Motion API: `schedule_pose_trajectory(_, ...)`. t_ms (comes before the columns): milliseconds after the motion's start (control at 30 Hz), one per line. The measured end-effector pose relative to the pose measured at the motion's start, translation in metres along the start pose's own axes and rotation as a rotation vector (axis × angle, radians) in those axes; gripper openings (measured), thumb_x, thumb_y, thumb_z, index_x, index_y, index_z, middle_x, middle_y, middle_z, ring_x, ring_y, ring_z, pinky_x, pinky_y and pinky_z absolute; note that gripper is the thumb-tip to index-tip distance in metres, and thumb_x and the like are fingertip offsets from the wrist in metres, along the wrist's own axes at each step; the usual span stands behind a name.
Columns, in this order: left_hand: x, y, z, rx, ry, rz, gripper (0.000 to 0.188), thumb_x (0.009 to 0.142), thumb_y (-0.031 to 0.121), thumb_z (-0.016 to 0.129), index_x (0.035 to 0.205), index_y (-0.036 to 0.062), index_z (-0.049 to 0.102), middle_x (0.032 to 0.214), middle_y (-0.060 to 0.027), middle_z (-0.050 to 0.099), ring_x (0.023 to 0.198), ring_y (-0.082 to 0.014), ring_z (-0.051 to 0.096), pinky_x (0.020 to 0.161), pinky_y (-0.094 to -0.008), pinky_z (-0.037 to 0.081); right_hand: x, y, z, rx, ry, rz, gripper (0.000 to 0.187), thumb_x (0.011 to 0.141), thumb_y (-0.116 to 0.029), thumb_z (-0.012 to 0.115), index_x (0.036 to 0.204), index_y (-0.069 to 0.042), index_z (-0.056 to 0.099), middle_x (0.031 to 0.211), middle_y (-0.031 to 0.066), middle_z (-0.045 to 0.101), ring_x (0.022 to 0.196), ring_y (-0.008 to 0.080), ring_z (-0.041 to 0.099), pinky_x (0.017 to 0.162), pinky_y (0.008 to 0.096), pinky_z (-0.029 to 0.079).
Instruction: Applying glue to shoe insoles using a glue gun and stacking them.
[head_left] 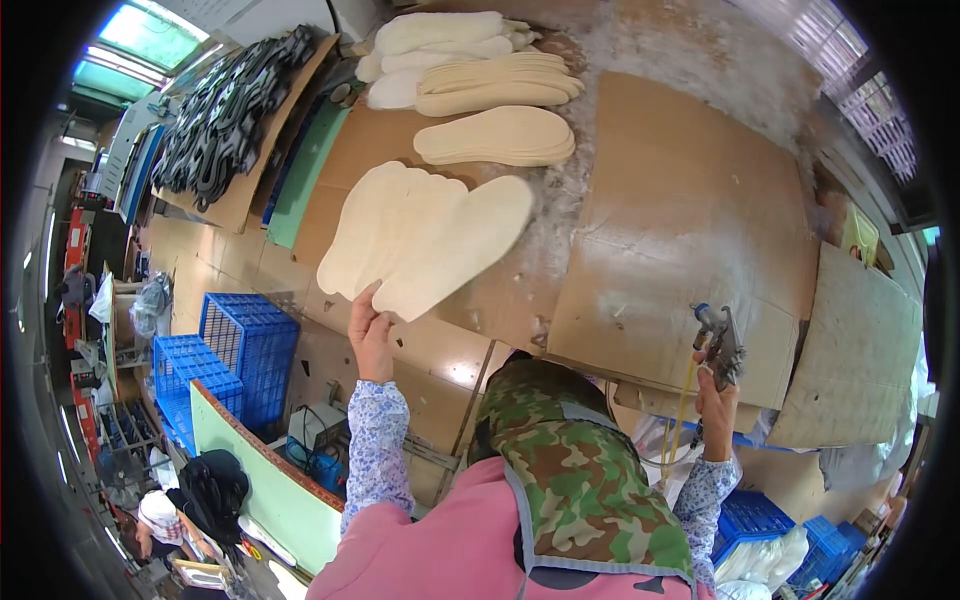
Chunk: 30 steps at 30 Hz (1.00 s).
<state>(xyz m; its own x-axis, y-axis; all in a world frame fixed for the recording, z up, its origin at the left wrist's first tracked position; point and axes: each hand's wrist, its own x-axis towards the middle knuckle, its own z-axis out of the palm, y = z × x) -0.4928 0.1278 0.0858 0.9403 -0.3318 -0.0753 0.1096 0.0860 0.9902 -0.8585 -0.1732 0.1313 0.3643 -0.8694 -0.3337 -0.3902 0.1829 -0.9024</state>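
Note:
Cream insoles (pixel 430 230) are spread like a fan over the left part of the bench, their edges overlapping. My left hand (pixel 373 338) pinches them at their near end, thumb and fingers closed on the edge. On the right, my right hand (pixel 717 402) is wrapped round the handle of a metal spray gun (pixel 722 345), held above the near edge of the cardboard. A thin yellowish hose (pixel 688 385) hangs from the gun. Beyond the fan lies a neat stack of insoles (pixel 495 137), with another cream stack (pixel 500 85) and whiter insoles (pixel 440 35) farther back.
A brown cardboard sheet (pixel 690 200) covers the bench's right part, beside a whitish, fuzzy residue. Dark strips (pixel 235 110) are heaped at the far left. Blue crates (pixel 250 350) stand on the floor to the left. Another person (pixel 165 520) is at the lower left.

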Motion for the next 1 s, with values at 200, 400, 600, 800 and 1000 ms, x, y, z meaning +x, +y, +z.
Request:
schedule_pose_trajectory(200, 0.012, -0.049, -0.034, 1.092, 0.216, 0.118, 0.047, 0.083, -0.004, 0.049, 0.129, 0.0032, 0.05, 0.107, -0.0118, 0.057, 0.091, -0.0211, 0.054, 0.078, -0.0347, 0.044, 0.003, -0.008, 0.027, -0.04, -0.086, 0.0, 0.023, 0.088, -0.005, 0.056, 0.11, -0.006, 0.062, 0.07, -0.0068, 0.051, 0.049, 0.0006, 0.033, 0.042, 0.0204, 0.025)
schedule_pose_trajectory(400, 0.074, -0.045, 0.019, 1.072, 0.029, 0.463, 0.044, 0.075, -0.007, 0.052, 0.118, 0.0039, 0.056, 0.108, -0.018, 0.052, 0.103, -0.035, 0.05, 0.089, -0.0413, 0.042, -0.006, -0.014, 0.037, -0.031, -0.042, 0.005, 0.023, 0.087, -0.002, 0.056, 0.109, -0.005, 0.062, 0.074, -0.0059, 0.053, 0.051, 0.0013, 0.035, 0.043, 0.0203, 0.026)
schedule_pose_trajectory(600, 0.257, -0.091, 0.086, 1.019, -0.1, 0.526, 0.043, 0.075, -0.001, 0.056, 0.118, 0.0012, 0.052, 0.112, -0.0249, 0.051, 0.105, -0.0433, 0.048, 0.091, -0.0478, 0.041, -0.022, -0.007, 0.04, -0.1, 0.072, 0.018, 0.024, 0.086, -0.001, 0.054, 0.108, -0.005, 0.064, 0.074, -0.0071, 0.051, 0.055, 0.0012, 0.036, 0.047, 0.0201, 0.029)
schedule_pose_trajectory(800, 0.361, -0.109, 0.119, 1.462, -0.132, 0.187, 0.044, 0.075, 0.01, 0.055, 0.118, -0.001, 0.052, 0.118, -0.0243, 0.053, 0.108, -0.0394, 0.054, 0.087, -0.0477, 0.047, -0.045, 0.004, 0.027, -0.042, 0.2, 0.111, 0.021, 0.088, -0.005, 0.056, 0.107, -0.005, 0.064, 0.067, -0.0079, 0.047, 0.051, 0.0007, 0.036, 0.045, 0.02, 0.027)
schedule_pose_trajectory(1000, 0.345, -0.054, 0.112, 1.088, -0.296, 0.463, 0.025, 0.079, 0.006, 0.055, 0.102, 0.0001, 0.054, 0.098, -0.0151, 0.06, 0.09, -0.0257, 0.06, 0.077, -0.0378, 0.048, -0.051, 0.025, 0.021, -0.061, 0.256, 0.128, 0.02, 0.089, -0.008, 0.058, 0.107, -0.005, 0.064, 0.067, -0.0071, 0.049, 0.053, 0.0018, 0.036, 0.045, 0.0216, 0.028)
